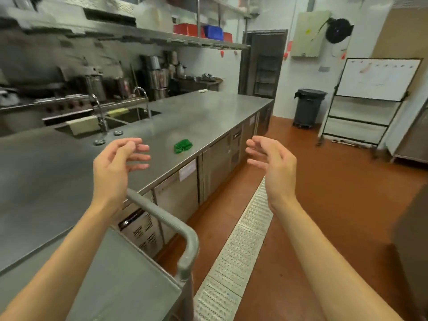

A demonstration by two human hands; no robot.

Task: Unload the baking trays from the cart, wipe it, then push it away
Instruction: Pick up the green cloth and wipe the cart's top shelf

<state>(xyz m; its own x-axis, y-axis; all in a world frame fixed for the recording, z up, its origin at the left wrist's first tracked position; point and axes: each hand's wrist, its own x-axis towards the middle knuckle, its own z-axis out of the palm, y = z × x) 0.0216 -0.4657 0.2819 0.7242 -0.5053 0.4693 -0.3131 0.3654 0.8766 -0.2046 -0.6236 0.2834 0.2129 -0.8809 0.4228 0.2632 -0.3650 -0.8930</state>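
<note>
Grey metal makes up the cart (129,269) at the lower left: its flat top shelf shows nothing on it in the part in view, and its rounded tubular handle (185,242) curves up and over at the shelf's near corner. The cart stands just beside the long stainless-steel worktop (196,117), which runs away toward the back wall. No baking trays can be made out anywhere in view.

Both hands are raised in the air and hold nothing. The left hand (118,163) hovers above the cart handle and the worktop edge, its fingers loosely curled and spread. The right hand (271,163) hangs over the orange-brown floor (335,193), palm turned inward, fingers relaxed and slightly bent.

A crumpled green cloth (183,146) lies on the worktop near its front edge, between the two hands as seen from the head camera. Farther back two sinks (129,117) with curved taps are set into the worktop.

White labels on the cabinet doors below the worktop and a dark printed plate near the cart are too blurred to read. A whiteboard (377,79) on a stand at the right carries faint marks that cannot be read either. A grey bin (308,107) stands beside it, and a metal drain grate (240,246) runs along the floor.
</note>
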